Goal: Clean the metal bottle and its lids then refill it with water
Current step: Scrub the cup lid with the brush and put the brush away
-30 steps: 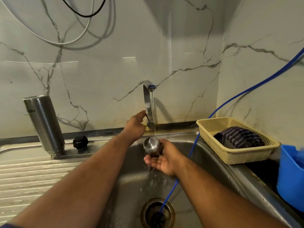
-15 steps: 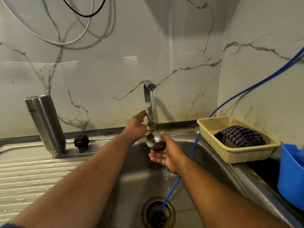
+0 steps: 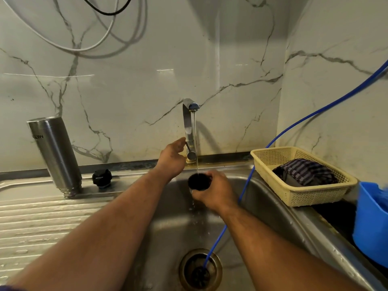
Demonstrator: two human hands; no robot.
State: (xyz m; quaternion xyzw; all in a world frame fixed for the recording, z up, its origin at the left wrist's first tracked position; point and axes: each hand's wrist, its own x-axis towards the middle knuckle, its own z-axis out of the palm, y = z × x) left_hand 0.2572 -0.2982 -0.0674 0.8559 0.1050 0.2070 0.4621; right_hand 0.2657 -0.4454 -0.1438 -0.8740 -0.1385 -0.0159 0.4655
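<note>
My right hand (image 3: 216, 192) grips the outer lid (image 3: 199, 181) of the bottle over the sink, its dark hollow side turned up under a thin stream of water from the tap (image 3: 189, 127). My left hand (image 3: 171, 159) rests on the tap's lever at the base of the spout. The metal bottle (image 3: 55, 154) stands upside down on the steel drainboard at the left. A small black inner lid (image 3: 102, 178) sits beside it on the ledge.
A blue tube (image 3: 241, 198) runs from the right wall down into the sink drain (image 3: 200, 269). A cream plastic basket (image 3: 302, 194) with a striped cloth sits at the sink's right rim. A blue tub (image 3: 371, 225) stands at the far right.
My right hand has turned the lid over, so its dark hollow inside now faces up where the shiny domed outside showed before. The left hand stays on the lever.
</note>
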